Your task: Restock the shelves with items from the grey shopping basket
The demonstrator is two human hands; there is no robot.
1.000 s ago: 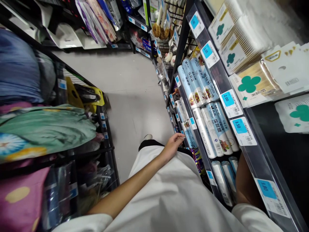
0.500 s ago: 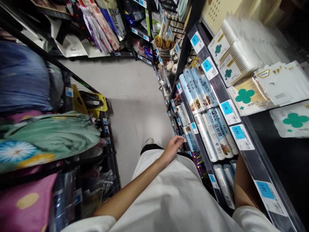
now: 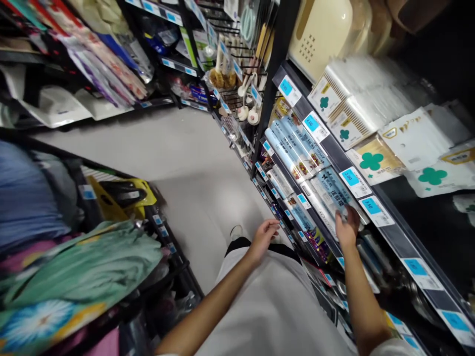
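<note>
My right hand [image 3: 348,227] reaches into the shelf on the right, its fingers bent round the near end of a blue-and-white roll of cling film [image 3: 330,187]. The roll lies among several similar rolls; my fingers hide its lower end. In front of my waist hovers my left hand [image 3: 263,240], its fingers loosely bent and slightly apart, with nothing seen in it. Just beyond it run the price tags of a lower shelf.
Packs with green clover prints [image 3: 372,161] and a cream plastic board [image 3: 322,39] fill the shelf above. A shelf edge with price tags [image 3: 374,210] juts out over my right hand. Folded cloth goods [image 3: 100,267] crowd the left rack. Grey floor [image 3: 196,168] lies between.
My right hand has come out from behind the upper shelf edge to the cling film rolls. My left hand stays near my waist. The view has turned and shifted.
</note>
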